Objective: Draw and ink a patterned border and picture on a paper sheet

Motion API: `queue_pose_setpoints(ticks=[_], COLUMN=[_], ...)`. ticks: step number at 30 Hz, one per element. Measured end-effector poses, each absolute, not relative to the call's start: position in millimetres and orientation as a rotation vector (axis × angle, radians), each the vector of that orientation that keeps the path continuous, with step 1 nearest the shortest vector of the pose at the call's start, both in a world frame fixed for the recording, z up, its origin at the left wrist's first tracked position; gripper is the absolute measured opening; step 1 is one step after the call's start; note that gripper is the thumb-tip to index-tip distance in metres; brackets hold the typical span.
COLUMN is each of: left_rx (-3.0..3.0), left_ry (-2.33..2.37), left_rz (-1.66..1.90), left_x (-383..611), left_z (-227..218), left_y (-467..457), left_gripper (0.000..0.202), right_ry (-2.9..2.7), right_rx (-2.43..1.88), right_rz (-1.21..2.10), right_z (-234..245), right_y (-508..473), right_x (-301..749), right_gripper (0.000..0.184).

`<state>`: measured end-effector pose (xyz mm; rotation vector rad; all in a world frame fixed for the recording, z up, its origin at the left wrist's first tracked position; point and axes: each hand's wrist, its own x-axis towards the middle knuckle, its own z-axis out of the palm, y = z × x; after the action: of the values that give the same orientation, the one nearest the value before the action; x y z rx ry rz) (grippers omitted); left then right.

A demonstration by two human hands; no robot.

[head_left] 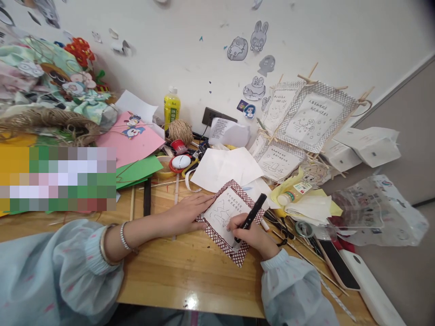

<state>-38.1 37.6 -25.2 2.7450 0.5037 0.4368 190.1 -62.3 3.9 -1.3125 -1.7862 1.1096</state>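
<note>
A sheet of paper (220,206) with a dark red crosshatched border, handwritten lines and a line drawing lies at a slant on the wooden table (190,276). My left hand (188,213) rests flat on its left edge, fingers stretched out. In my right hand (249,233) is a black marker pen (253,213), gripped like a writing tool over the sheet's lower right part. The pen's tip is hidden behind my fingers. Just behind the sheet lie loose white papers (226,167).
Framed drawings on sticks (302,117) lean against the wall at back right. A yellow-labelled bottle (172,106), a twine ball (180,132) and tape rolls stand behind. Pink paper (132,140) and green paper (139,172) lie left. A phone (340,265) lies right.
</note>
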Motion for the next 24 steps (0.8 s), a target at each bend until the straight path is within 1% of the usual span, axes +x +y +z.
queue_pose_setpoints(ticks=[4,10,16,18,20,22,24], left_rx=[2.747,2.698,2.59,2.542,2.486,2.452,2.479], left_ry=[0.504,0.493,0.433,0.421,0.408,0.452,0.581], left_rz=[0.43,0.468,0.579,0.663,0.754,0.819,0.864], left_x=[-37,-37,-35,-33,-32,-33,-35], left_z=[-23,-20,-17,-15,-14,-12,-11], left_y=[37,36,39,41,42,45,47], left_gripper=[0.08,0.075,0.054,0.048,0.043,0.041,0.041], right_ry=[-1.839,-1.755,-1.426,-1.357,-1.328,-1.323,-1.335], right_rx=[-1.289,-1.245,-1.218,-1.188,-1.193,-1.21,-1.236], right_rz=[1.153,1.159,0.954,0.829,0.715,0.648,0.627], right_z=[5,8,10,10,10,11,12], right_y=[-62,-65,-60,-58,-57,-59,-61], right_x=[191,192,196,198,201,202,201], right_gripper=[0.012,0.019,0.028,0.026,0.021,0.015,0.015])
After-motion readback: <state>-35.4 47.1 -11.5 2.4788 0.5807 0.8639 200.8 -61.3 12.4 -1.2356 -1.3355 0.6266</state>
